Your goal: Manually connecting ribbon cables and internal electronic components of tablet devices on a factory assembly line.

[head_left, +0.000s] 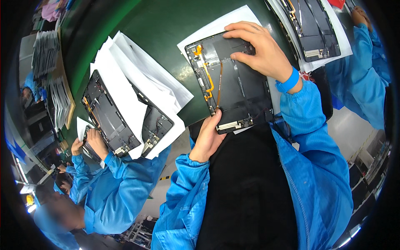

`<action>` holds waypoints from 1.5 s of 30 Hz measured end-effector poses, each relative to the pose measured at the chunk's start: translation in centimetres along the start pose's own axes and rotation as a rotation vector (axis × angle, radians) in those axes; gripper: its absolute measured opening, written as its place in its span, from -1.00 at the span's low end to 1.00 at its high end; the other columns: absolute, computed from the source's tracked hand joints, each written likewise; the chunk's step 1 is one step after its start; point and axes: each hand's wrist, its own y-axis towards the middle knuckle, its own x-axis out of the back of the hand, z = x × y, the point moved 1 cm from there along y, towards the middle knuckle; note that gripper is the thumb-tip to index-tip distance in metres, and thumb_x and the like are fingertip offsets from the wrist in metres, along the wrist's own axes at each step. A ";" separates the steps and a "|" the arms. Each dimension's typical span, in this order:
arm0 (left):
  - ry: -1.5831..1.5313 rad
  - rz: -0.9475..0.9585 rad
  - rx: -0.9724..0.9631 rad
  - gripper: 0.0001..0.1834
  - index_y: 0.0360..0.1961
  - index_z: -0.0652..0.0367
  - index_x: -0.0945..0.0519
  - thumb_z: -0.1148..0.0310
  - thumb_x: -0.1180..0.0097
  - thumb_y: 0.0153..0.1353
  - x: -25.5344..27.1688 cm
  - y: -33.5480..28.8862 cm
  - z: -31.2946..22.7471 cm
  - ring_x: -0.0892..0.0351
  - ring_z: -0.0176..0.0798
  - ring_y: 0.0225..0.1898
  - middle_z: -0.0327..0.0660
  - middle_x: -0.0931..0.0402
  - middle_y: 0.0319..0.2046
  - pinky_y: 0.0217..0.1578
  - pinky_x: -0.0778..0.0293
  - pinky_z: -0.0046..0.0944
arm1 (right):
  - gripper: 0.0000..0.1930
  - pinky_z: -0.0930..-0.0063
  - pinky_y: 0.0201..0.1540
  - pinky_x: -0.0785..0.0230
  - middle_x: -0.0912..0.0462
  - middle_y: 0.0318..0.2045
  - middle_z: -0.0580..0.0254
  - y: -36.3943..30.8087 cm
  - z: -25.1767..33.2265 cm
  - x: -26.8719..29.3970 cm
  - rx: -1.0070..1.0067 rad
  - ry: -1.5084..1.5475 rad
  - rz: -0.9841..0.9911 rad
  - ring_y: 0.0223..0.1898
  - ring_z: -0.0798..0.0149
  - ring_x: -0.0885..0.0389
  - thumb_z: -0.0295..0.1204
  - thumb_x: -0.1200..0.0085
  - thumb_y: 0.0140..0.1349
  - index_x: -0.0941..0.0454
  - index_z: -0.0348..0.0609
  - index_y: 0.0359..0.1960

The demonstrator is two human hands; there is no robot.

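Note:
An opened black tablet housing [233, 89] lies tilted in front of me, its inside facing up with orange flex cables and a small circuit board along its edges. My left hand [208, 135] grips its near left corner, thumb on top and the other fingers partly hidden beneath. At the far right corner my right hand [264, 50] is curved over the housing, fingers along the far edge and thumb on the inner face. A blue band circles the right wrist. White sheets [241, 14] show from under the housing's far side.
On the green table [166, 29], more open housings [112, 121] lie among white sheets [137, 66] at the left, where a blue-sleeved person's hands [98, 143] work. Another housing [312, 29] rests on sheets at the right, near another person's blue sleeve [362, 79]. Stacked sheets [46, 54] stand far left.

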 end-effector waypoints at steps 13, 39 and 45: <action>-0.142 -0.111 0.140 -0.51 0.37 0.35 -0.48 0.18 -0.08 0.66 -0.8 -0.2 -0.3 -0.73 -0.09 0.21 0.00 -0.68 0.21 0.27 -0.62 -0.02 | -0.17 -0.04 0.55 -0.10 -0.43 0.52 0.21 -0.3 1.1 1.4 0.072 -0.103 0.208 0.55 -0.05 -0.28 -0.38 -0.61 -0.13 -0.64 0.11 0.33; 0.323 -0.450 -0.584 -0.01 0.61 0.30 -0.20 0.54 -0.37 0.15 -11.5 -10.8 -9.7 -0.65 -0.06 0.17 -0.03 -0.61 0.18 0.28 -0.53 -0.10 | -0.69 0.48 -0.28 -0.46 -0.72 0.07 0.12 -13.8 0.6 14.2 -0.279 -0.212 -0.354 -0.38 0.39 -0.58 -0.72 -0.48 0.05 -0.77 -0.29 -0.14; 0.342 -0.537 -1.112 -0.26 0.50 0.39 -0.33 0.34 -0.18 0.32 -5.3 -14.8 -15.6 -0.70 0.04 0.16 0.16 -0.60 0.21 0.13 -0.69 0.00 | -0.79 0.39 -0.24 -0.56 -0.76 0.02 0.13 -13.0 -1.5 14.3 -0.148 -0.325 -0.321 -0.32 0.21 -0.71 -0.72 -0.38 0.16 -0.76 -0.28 -0.17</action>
